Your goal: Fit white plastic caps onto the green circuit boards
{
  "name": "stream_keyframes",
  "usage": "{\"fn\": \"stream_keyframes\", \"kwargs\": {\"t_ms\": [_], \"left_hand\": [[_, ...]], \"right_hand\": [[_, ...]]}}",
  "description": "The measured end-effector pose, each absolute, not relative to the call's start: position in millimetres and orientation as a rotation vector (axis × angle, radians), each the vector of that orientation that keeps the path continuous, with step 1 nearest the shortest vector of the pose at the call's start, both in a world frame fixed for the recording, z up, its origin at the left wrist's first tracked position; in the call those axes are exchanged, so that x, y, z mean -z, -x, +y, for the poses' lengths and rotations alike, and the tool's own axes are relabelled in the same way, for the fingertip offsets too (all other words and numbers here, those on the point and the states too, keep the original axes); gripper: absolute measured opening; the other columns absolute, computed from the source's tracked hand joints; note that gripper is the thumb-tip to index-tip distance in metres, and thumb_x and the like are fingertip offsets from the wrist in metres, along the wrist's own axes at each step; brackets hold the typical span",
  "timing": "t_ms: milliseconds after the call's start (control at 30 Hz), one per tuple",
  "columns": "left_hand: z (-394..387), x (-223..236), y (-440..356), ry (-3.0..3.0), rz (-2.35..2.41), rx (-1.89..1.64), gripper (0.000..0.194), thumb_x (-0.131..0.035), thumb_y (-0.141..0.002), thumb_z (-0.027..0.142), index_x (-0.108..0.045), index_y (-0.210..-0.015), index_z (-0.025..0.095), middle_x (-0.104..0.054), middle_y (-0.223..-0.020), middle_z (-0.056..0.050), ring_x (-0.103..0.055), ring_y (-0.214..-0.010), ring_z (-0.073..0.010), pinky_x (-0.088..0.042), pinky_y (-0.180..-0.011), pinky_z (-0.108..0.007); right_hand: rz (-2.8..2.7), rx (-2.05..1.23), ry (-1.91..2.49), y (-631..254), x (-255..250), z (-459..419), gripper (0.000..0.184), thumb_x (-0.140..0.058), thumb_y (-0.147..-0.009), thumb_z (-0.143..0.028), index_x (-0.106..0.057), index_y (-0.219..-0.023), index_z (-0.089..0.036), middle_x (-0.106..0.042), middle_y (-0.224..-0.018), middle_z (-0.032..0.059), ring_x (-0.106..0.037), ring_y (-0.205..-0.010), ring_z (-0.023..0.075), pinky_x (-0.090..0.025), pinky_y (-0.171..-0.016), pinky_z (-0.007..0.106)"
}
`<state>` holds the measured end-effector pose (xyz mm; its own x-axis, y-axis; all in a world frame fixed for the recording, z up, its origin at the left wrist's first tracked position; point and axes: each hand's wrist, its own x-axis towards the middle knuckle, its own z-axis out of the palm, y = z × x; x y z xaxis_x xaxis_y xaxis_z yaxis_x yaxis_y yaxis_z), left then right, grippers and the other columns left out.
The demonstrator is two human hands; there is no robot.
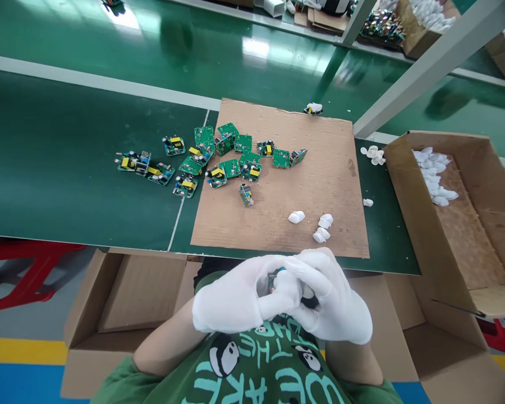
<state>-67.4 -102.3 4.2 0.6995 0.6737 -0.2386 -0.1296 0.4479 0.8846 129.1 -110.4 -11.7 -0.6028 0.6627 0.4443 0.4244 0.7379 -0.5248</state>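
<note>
My left hand (pixel 244 294) and my right hand (pixel 334 297), both in white gloves, meet just off the table's front edge, in front of my green shirt. Between the left thumb and fingers shows a sliver of a small circuit board (pixel 271 280); the rest is hidden. The right fingers are curled in against the left fingertips, and what they pinch is covered. Ahead of them on a cardboard sheet (pixel 315 179) lie a few small white pieces (pixel 297 217), soft-looking. Farther left is a loose cluster of green circuit boards (pixel 230 168) with yellow and black parts.
An open cardboard box (pixel 441 235) with white pieces (pixel 435 174) stands at the right. Another open box (pixel 122 314) is below the table at left, near a red stool (pixel 29 269). A grey post (pixel 429 70) slants over the back right. One board with a white piece (pixel 313 109) lies behind the sheet.
</note>
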Motion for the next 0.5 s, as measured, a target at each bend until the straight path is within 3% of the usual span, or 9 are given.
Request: {"fn": "stream_keyframes", "kwargs": {"t_ms": [200,400,500], "left_hand": [[-106,9,70,-0.936,0.521,-0.549,0.014,-0.06,-0.087,0.026,-0.055,-0.079,0.017,-0.052,-0.073,0.002,-0.047,-0.057,-0.0084,-0.038,-0.054,-0.021],[-115,22,65,-0.672,0.471,-0.603,0.039,-0.064,-0.086,0.053,-0.058,-0.098,0.017,-0.055,-0.07,0.001,-0.047,-0.051,-0.0079,-0.038,-0.047,-0.019],[-120,24,56,-0.49,0.483,-0.688,0.036,-0.059,-0.09,0.052,-0.06,-0.095,0.016,-0.053,-0.066,0.002,-0.042,-0.047,-0.006,-0.034,-0.044,-0.017]], "right_hand": [[-2.276,-0.519,0.764,-127,10,-109,0.037,-0.056,-0.096,-0.035,-0.053,-0.128,-0.017,-0.059,-0.099,0.0079,-0.057,-0.09,0.0203,-0.05,-0.078,0.036],[-2.133,-0.381,0.772,-121,20,-114,0.033,-0.047,-0.101,-0.037,-0.054,-0.127,-0.018,-0.058,-0.105,0.0087,-0.061,-0.091,0.0192,-0.053,-0.077,0.035],[-2.104,-0.32,0.783,-118,21,-117,0.023,-0.048,-0.1,-0.031,-0.056,-0.118,-0.018,-0.056,-0.109,0.0102,-0.062,-0.089,0.0188,-0.054,-0.073,0.035]]}}
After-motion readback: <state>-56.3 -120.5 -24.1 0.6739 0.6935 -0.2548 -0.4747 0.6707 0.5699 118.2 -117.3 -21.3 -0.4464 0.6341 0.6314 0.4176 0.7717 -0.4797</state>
